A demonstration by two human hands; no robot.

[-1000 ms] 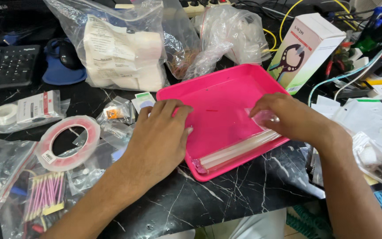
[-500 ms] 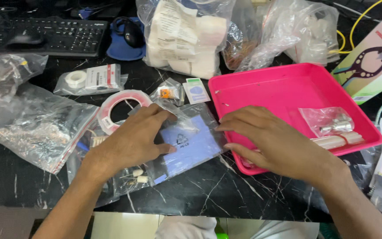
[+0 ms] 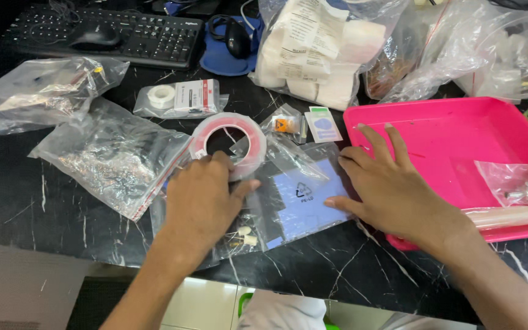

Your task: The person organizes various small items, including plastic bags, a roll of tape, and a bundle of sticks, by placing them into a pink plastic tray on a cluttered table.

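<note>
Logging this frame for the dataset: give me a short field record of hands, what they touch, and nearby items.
surface: black marbled table
left hand: left hand flat on a clear zip bag holding a blue sheet, touching the tape roll
right hand: right hand presses the same bag's right edge, fingers reaching over the pink tray rim
in tray: small clear bag with metal parts, pale tube
left of hands: crinkled clear bags
far edge: keyboard, mouse, bag of white rolls
</note>
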